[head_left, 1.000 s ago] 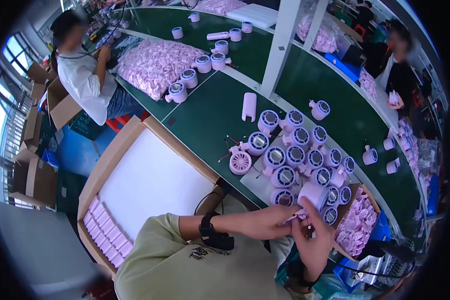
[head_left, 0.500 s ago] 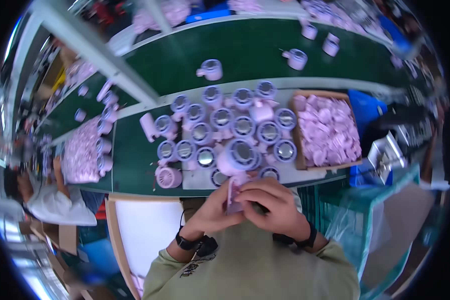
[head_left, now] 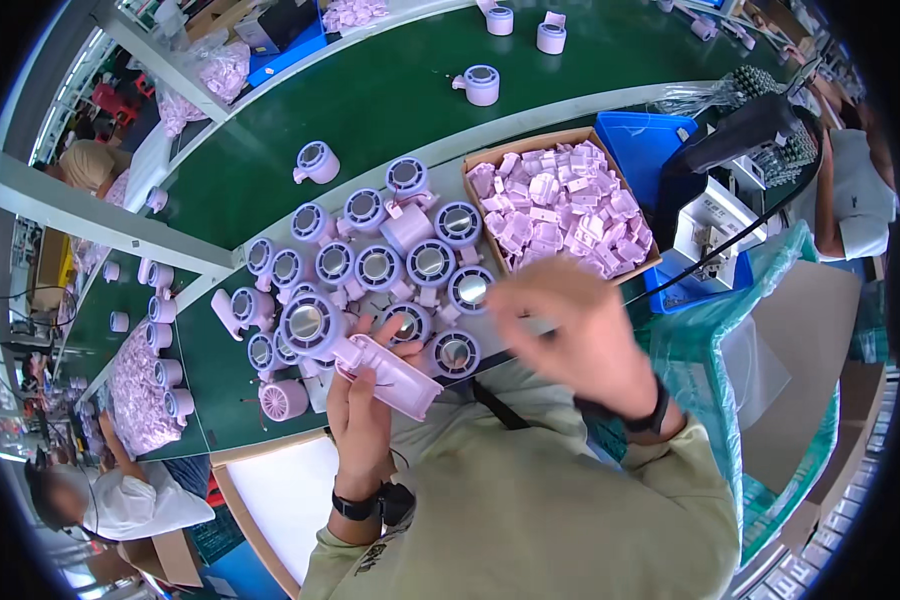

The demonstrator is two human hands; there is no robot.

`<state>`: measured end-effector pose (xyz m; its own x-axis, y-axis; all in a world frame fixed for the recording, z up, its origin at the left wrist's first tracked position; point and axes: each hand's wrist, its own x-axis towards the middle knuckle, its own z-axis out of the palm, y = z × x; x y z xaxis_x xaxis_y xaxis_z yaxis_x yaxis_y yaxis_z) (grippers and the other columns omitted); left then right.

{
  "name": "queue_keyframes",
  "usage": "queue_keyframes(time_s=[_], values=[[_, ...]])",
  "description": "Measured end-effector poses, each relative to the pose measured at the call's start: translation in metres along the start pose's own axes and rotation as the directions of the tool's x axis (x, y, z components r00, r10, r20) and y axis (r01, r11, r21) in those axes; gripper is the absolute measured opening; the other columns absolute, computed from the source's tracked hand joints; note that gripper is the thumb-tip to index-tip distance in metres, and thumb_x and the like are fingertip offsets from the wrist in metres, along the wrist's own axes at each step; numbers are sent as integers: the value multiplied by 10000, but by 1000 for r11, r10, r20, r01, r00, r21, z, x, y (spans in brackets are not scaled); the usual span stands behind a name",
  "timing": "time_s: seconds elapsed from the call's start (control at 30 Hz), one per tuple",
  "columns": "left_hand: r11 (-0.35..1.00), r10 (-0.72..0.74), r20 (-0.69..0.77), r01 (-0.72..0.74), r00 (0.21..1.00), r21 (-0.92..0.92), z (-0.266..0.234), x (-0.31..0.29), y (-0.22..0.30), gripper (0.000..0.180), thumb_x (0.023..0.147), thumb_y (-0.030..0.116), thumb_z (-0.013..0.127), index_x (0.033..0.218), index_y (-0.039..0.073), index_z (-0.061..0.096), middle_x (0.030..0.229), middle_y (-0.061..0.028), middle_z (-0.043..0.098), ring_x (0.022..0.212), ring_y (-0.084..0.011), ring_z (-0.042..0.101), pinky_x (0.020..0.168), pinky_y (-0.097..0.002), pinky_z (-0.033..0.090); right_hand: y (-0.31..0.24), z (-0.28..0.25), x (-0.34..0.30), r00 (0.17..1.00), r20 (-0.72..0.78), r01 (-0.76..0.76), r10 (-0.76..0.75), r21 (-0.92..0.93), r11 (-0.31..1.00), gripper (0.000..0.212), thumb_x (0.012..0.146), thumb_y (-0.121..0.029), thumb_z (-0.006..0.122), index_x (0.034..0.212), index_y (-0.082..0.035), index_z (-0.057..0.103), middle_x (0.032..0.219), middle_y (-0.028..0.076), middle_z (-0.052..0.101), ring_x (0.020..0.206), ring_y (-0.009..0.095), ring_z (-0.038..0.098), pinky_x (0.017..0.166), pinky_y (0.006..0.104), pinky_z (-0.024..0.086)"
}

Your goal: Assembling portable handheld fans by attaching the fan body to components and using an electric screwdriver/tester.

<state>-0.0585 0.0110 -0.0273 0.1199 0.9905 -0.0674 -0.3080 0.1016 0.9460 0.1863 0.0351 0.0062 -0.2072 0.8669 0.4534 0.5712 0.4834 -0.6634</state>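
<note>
My left hand (head_left: 362,425) is closed around the handle of a pink handheld fan (head_left: 400,380). The fan's round lilac-rimmed head points up and left, and its hollow handle lies open towards me, with thin wires showing in it. Smeared by motion, my right hand (head_left: 575,325) hovers beside the near edge of a cardboard box (head_left: 482,205) full of loose pink plastic handle shells (head_left: 560,205). Whether its fingers hold anything is hidden by the blur. Beyond my left hand, several similar fan heads (head_left: 378,268) with short stubs stand close together on the table.
A green conveyor belt (head_left: 390,120) runs across the far side, carrying a few fan units. Right of the box are a blue bin (head_left: 645,150) and a white metal fixture (head_left: 710,230). A teal-lined carton (head_left: 770,420) stands to my right. Co-workers sit at both sides.
My right hand has left the fan and moved right towards the box of pink shells. My left hand now holds the fan alone, its open handle turned up. The view has swung right.
</note>
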Motion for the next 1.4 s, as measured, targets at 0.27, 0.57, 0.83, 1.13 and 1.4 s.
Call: queue_keyframes(time_s=[0.27,0.57,0.83,1.13,1.4], values=[[999,-50,92,49,994,17,12,-4,-1,534,912,102,382,1412,-77,330,1337,-267,514,1060,-320,632,921,-402,511,62,-17,27,990,-71,-138,121,-620,772,192,726,-76,740,916,-62,716,954,110,670,900,290,604,817,370,503],[970,-193,278,226,941,-90,23,17,8,498,954,83,317,1435,-45,291,1356,-234,502,1118,-319,607,959,-415,496,6,-20,26,971,-219,73,-94,-100,992,203,692,-21,779,882,-26,707,1012,113,688,912,290,671,780,352,551],[966,-167,295,96,941,240,29,15,8,438,961,72,394,1385,-39,376,1207,-138,594,1068,-163,597,903,-281,478,-18,28,4,916,-30,398,-400,-64,915,217,709,4,762,918,13,710,1019,121,683,923,289,682,760,353,577],[976,-67,314,-3,947,217,22,-3,-8,448,969,127,434,1388,-27,395,1215,-82,592,1034,-80,555,876,-215,423,-27,37,-19,922,-35,384,-387,-54,922,233,698,17,762,927,23,720,1063,117,678,949,303,677,779,357,581],[982,-78,252,118,965,-148,35,3,5,493,1034,281,392,1417,-30,377,1400,-118,473,1098,-99,530,903,-237,435,-34,55,-10,952,-182,282,-247,200,938,278,760,3,742,1026,27,665,985,122,669,879,255,675,763,309,573]])
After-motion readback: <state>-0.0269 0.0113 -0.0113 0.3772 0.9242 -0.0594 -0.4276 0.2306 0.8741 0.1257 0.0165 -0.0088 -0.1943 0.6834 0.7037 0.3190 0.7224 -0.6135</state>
